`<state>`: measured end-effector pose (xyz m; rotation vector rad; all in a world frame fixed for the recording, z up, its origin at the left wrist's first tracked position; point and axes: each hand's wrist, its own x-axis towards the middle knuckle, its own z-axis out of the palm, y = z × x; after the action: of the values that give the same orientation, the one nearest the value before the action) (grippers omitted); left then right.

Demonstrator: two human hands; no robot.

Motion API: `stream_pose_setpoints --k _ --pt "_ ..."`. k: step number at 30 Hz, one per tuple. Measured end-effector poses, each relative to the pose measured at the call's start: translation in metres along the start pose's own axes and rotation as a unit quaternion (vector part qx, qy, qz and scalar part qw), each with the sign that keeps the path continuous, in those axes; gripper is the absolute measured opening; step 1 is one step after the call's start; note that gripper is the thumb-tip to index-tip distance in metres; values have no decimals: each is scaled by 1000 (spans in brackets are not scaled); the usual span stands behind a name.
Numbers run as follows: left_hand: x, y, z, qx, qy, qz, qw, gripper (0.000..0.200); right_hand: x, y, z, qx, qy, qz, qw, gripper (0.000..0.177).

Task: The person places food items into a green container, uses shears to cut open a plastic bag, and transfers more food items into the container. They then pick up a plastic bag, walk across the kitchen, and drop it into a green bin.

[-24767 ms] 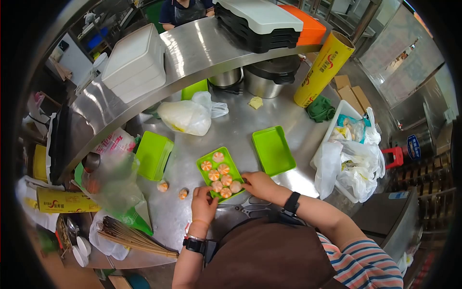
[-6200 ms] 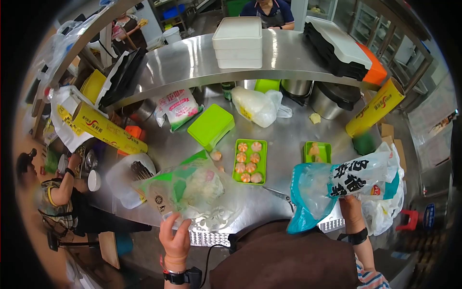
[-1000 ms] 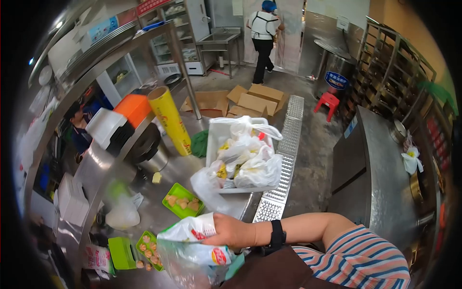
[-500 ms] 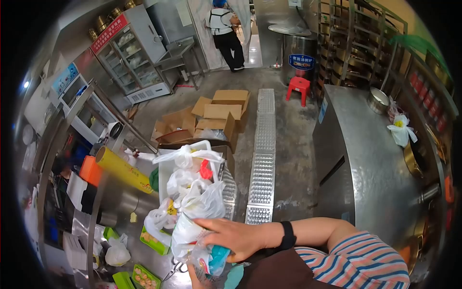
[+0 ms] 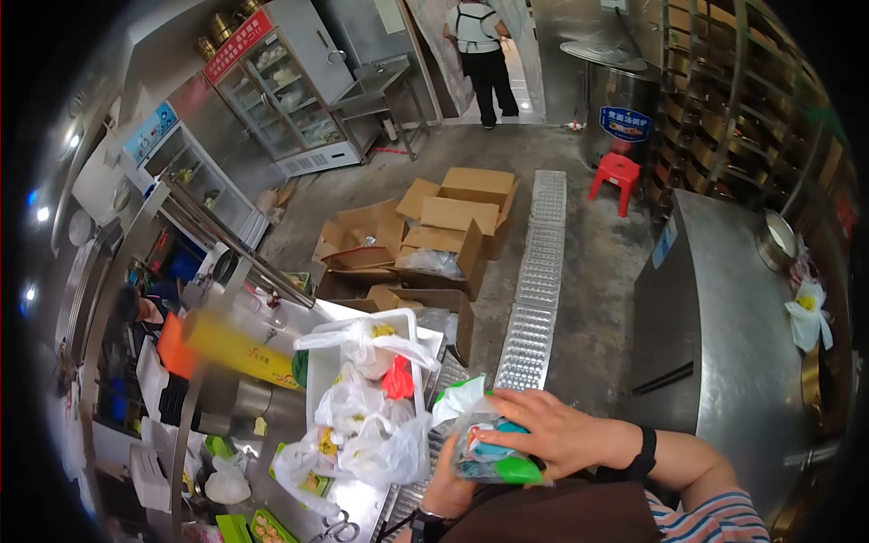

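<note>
My right hand [image 5: 548,433] lies over a crinkled clear plastic packet [image 5: 493,463] with teal, green and red-and-white parts, its fingers pressed on the top. From below and the left, my left hand [image 5: 448,484] grips the same packet, its fingers partly hidden. A white piece [image 5: 459,401] sticks out at the packet's upper left. To the left stands a white plastic bin [image 5: 407,319] heaped with knotted white bags [image 5: 348,407] and a red bag [image 5: 397,377]. Scissors [image 5: 339,528] lie on the metal counter in front of the bin.
Open cardboard boxes [image 5: 462,217] stand on the floor ahead, beside a metal drain grate [image 5: 541,244]. A steel counter [image 5: 751,362] runs along the right. A red stool [image 5: 618,176] stands farther back. One person [image 5: 480,54] is at the doorway, another [image 5: 149,312] at left.
Both hands have moved right with the packet, away from the bags in the bin. My view has turned left. The person at the doorway has shifted position.
</note>
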<state>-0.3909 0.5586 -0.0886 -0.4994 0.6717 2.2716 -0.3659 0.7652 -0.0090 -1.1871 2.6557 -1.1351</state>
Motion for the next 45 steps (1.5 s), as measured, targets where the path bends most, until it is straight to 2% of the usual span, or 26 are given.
stream_pose_setpoints --k 2,4,8,9,10,11,12,13,16,20,21,22,24,25,30,31,32,33,36,38,39,40,42,43,44,45 --pt "31 15 18 -1 -3 -5 1000 41 14 36 -14 -100 -16 30 994 97" --pt "45 26 66 161 -18 80 983 41 27 67 -33 -109 2 33 993 98" --pt "116 44 87 155 -31 88 983 39 57 119 -90 -103 26 62 992 99" --pt "132 51 98 257 -109 145 949 40 62 129 -108 -110 1 85 990 99" --pt "163 50 88 253 -100 142 952 40 65 142 -121 -114 -25 108 987 99" --pt "207 45 61 120 -80 22 989 39 64 158 -127 -105 -27 111 988 99" --pt "235 53 71 -14 -62 -98 993 39 61 176 -132 -133 14 105 985 99" --pt "250 55 84 17 -25 -98 995 38 57 195 -138 -169 57 103 979 100" --pt "321 54 122 -12 -74 -142 987 37 49 252 -169 -200 101 123 967 97" --pt "446 50 167 -88 -76 -211 971 38 41 339 -234 -175 92 168 966 89" --pt "474 45 165 31 -117 -166 979 37 37 370 -248 -176 150 149 962 89" --pt "494 39 170 38 -128 -165 977 37 31 396 -260 -186 156 148 959 89" --pt "557 42 211 195 -92 -82 973 30 29 460 -311 -192 141 135 962 76" --pt "582 51 232 209 -102 -80 969 30 33 483 -340 -195 153 134 959 70" --pt "678 92 339 458 -245 34 854 48 57 594 -440 -182 175 91 963 59" --pt "687 109 363 549 -248 86 794 58 64 622 -450 -152 170 86 970 57" --pt "698 122 384 548 -250 95 793 58 72 649 -462 -121 165 81 975 56" --pt "712 134 403 525 -239 98 811 60 83 673 -477 -110 153 71 980 76" --pt "788 168 440 476 -219 110 844 62 120 761 -514 -68 155 48 984 74" --pt "848 189 444 336 -129 31 932 70 144 822 -541 -63 142 61 986 70" --pt "888 199 454 177 -266 63 945 66 156 853 -560 -55 177 78 980 64" --pt "928 222 466 173 -276 73 943 66 172 886 -583 -50 213 93 971 59" --pt "983 260 500 -26 -208 -144 967 63 190 938 -633 -58 197 143 968 63" --pt "1007 272 521 62 -165 -90 980 62 201 958 -657 -28 252 190 949 62" --pt "1026 286 546 61 -162 -86 981 62 214 979 -680 0 311 231 922 62" --pt "1042 302 570 160 -117 -31 980 61 224 1000 -699 5 312 226 923 62"
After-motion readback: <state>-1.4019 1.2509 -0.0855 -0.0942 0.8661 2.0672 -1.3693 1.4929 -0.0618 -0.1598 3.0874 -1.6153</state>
